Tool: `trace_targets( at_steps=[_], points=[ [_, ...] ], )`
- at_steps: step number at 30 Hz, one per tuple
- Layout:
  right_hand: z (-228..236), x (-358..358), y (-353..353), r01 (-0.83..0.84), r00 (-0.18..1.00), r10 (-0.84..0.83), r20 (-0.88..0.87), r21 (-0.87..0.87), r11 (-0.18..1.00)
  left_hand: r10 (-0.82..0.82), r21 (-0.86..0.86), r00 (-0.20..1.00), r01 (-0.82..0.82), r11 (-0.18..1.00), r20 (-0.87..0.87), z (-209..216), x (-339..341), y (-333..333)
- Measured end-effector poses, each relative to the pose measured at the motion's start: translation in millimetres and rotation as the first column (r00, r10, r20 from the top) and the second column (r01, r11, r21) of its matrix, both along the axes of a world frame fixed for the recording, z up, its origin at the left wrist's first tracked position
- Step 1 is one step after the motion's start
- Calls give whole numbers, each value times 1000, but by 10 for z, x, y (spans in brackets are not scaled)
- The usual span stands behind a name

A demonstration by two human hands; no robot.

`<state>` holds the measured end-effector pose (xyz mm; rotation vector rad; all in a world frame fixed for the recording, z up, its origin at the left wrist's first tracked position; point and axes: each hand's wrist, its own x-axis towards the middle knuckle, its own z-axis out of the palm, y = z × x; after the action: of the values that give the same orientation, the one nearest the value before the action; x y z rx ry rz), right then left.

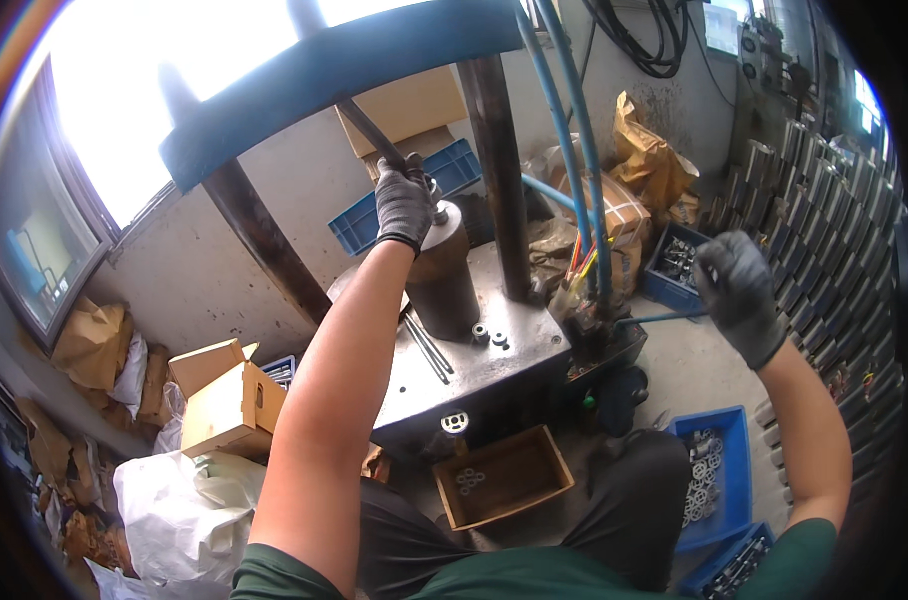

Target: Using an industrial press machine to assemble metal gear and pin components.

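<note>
My left hand (404,205), in a grey glove, is closed around a dark metal rod (369,130) that slants up toward the press's blue crossbeam (344,75). Just beside that hand stands a thick metal cylinder (444,285) on the press table (514,365), with a small fitting on its top. My right hand (742,300), in a dark glove, is curled at the right. A blue lever (659,318) reaches its near edge; whether the fingers grip it is hidden. Several thin rods (429,350) and small metal rings (499,339) lie by the cylinder's foot.
A wooden tray (504,518) with several rings sits between my knees. Blue bins (739,470) of metal parts stand at my right, near stacked metal tubes (824,220). An open cardboard box (224,420) and a white sack (189,515) are at left. Dark press columns (499,180) flank the cylinder.
</note>
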<state>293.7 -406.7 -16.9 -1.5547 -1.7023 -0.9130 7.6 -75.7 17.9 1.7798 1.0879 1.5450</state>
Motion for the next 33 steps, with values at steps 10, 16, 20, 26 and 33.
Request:
trace_targets(
  at_steps=[10, 16, 20, 26, 33],
  points=[
    [292, 473, 1157, 169, 984, -167, -69, 26, 985, -203, 11, 978, 203, 979, 43, -141, -51, 518],
    [335, 327, 1095, 153, 968, -155, -195, -25, 988, -104, -23, 967, 101, 995, -231, 71, 27, 429],
    [391, 158, 885, 230, 909, -263, -322, -137, 964, -142, -56, 956, 132, 990, -256, 124, 74, 362],
    [83, 340, 446, 138, 959, -180, -220, -191, 972, -73, 72, 903, 114, 991, -424, 144, 160, 301],
    [-74, 209, -55, 14, 949, -86, -303, -231, 973, -118, 54, 921, 148, 987, -371, 97, 142, 297]
  ],
)
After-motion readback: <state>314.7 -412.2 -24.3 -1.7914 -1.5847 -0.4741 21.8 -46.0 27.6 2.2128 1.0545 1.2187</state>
